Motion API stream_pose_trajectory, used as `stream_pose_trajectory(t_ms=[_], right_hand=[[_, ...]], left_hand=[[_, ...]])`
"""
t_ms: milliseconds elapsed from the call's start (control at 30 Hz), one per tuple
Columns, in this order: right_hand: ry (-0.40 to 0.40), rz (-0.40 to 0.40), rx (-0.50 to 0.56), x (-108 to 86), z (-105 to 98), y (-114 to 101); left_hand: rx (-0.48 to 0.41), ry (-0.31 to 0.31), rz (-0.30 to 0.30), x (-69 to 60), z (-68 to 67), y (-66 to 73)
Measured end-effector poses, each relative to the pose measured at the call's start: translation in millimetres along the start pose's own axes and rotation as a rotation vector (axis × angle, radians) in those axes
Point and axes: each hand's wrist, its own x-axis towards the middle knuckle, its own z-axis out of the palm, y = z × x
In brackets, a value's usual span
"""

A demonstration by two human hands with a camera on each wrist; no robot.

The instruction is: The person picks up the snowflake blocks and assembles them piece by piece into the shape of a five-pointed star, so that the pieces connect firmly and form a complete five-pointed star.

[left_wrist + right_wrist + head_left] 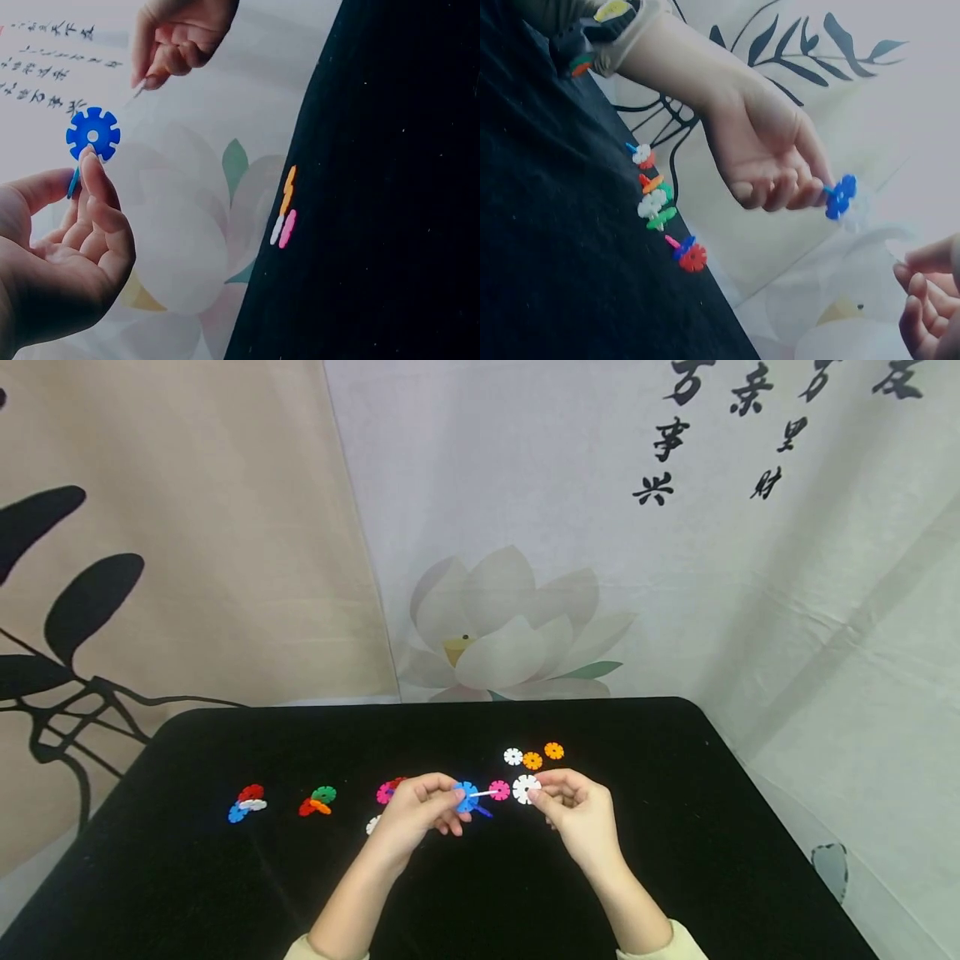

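My left hand [420, 810] pinches a light-blue notched snowflake disc [467, 797] between thumb and fingers. A white disc seen edge-on [483, 793] and a dark-blue disc [483, 811] are joined to it; the dark-blue one faces the camera in the left wrist view [93, 124]. Thumb and fingertips of my right hand [581, 814] pinch a single white snowflake disc [525, 789]. The two hands are held apart above the table, and the right one's disc does not touch the joined discs. In the head view a pink disc [499, 790] shows between them, lying on the table.
Two orange discs [554, 751] and a white disc [513, 757] lie beyond the right hand on the black table [187, 893]. Joined clusters sit leftward: red-white-blue [252, 792], green-orange-red [324, 794], and others [654, 199] partly hidden behind the left hand in the head view.
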Motion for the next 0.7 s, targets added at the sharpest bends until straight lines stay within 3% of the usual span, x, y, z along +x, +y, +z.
stream_pose_trajectory(t_ms=[333,700], right_hand=[[-0.001,-0.112,0.045,-8.9,3.9,-4.7],[-0.013,-0.072,0.018,-10.3,5.2,-4.8]], left_hand=[[0.01,-0.012,0.022,-0.7,3.3,-2.5],[0.059,-0.002,0.062,-2.0,8.9,-4.0]])
